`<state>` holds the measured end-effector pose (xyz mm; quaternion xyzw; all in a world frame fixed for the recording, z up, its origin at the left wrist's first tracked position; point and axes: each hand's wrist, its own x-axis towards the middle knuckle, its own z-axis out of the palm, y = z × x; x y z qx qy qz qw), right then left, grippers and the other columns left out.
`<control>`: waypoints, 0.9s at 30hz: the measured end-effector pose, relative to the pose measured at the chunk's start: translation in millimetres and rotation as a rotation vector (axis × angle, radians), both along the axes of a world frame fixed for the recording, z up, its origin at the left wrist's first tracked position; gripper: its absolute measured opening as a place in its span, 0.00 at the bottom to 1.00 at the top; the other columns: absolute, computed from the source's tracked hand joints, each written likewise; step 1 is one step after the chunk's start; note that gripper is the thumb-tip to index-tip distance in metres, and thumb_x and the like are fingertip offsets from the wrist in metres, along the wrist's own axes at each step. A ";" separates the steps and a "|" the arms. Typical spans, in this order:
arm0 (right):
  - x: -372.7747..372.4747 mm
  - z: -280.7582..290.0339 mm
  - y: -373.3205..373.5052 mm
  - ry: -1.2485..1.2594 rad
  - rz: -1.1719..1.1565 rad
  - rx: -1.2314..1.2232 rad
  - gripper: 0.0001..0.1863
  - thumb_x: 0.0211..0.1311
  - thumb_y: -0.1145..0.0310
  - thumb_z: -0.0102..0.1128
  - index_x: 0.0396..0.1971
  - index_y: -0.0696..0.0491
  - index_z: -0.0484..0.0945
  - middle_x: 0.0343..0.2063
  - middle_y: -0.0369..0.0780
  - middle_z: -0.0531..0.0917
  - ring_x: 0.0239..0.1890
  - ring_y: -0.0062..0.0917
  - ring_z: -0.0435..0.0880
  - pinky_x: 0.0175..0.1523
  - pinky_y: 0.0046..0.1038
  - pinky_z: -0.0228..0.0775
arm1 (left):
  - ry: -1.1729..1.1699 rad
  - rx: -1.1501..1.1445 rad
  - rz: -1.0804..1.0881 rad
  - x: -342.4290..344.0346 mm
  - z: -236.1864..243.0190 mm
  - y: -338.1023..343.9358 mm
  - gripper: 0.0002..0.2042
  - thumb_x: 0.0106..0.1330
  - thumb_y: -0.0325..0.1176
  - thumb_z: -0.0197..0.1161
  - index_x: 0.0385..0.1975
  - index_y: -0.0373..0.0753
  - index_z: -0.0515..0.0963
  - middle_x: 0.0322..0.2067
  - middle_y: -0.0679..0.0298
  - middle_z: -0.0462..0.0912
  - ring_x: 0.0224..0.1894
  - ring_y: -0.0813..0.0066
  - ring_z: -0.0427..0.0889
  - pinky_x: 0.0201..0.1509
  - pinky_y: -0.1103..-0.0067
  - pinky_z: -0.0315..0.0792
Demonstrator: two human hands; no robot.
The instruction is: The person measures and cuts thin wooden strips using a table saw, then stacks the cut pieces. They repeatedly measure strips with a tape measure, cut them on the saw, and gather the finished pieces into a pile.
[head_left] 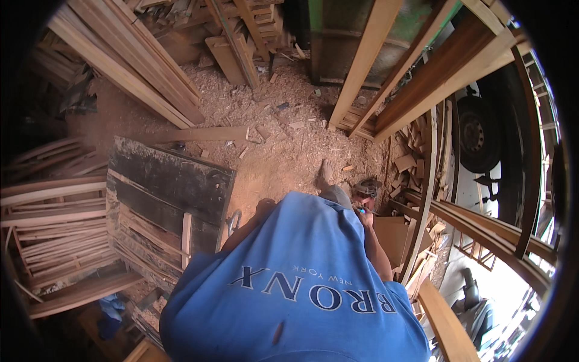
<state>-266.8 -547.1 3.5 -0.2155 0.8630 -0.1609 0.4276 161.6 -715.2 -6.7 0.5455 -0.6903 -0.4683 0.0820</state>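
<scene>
At my right side, my right hand (367,218) has its fingers closed on a small teal item (362,210), too small to name, just below a dark and reddish object (365,189) that I cannot make out. On the other side my left arm (240,234) runs down behind my blue shirt (295,283); the hand at its end is shadowed and mostly hidden. My bare foot (325,172) rests on the sawdust-covered ground (277,127).
A black-stained board (160,178) lies at left beside stacked timber strips (63,250). Long boards (145,72) lean at upper left, more planks (362,66) at upper right. Wooden rails (494,229) and offcuts (404,163) line the right, with a vehicle wheel (473,133) beyond.
</scene>
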 end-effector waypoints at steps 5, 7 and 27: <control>-58.1 -68.2 -24.6 0.044 0.196 0.017 0.29 0.55 0.40 0.64 0.47 0.48 0.84 0.41 0.46 0.86 0.48 0.38 0.84 0.52 0.36 0.75 | -0.232 0.306 -0.012 -43.5 -15.8 -50.6 0.12 0.57 0.41 0.62 0.20 0.40 0.83 0.29 0.58 0.85 0.37 0.57 0.84 0.42 0.68 0.77; -77.8 -74.7 -42.9 0.071 0.265 0.062 0.30 0.56 0.38 0.62 0.46 0.48 0.84 0.42 0.46 0.86 0.48 0.41 0.84 0.51 0.37 0.75 | -0.277 0.267 -0.148 -68.2 -17.2 -71.8 0.12 0.57 0.41 0.62 0.21 0.40 0.83 0.29 0.58 0.85 0.37 0.59 0.85 0.43 0.69 0.77; -101.0 11.0 -357.6 0.002 0.689 0.148 0.27 0.45 0.48 0.72 0.41 0.52 0.85 0.39 0.47 0.87 0.44 0.37 0.85 0.50 0.35 0.76 | 0.172 0.095 0.821 -85.3 -31.4 -163.6 0.13 0.59 0.33 0.68 0.43 0.35 0.81 0.39 0.56 0.86 0.43 0.66 0.86 0.48 0.75 0.78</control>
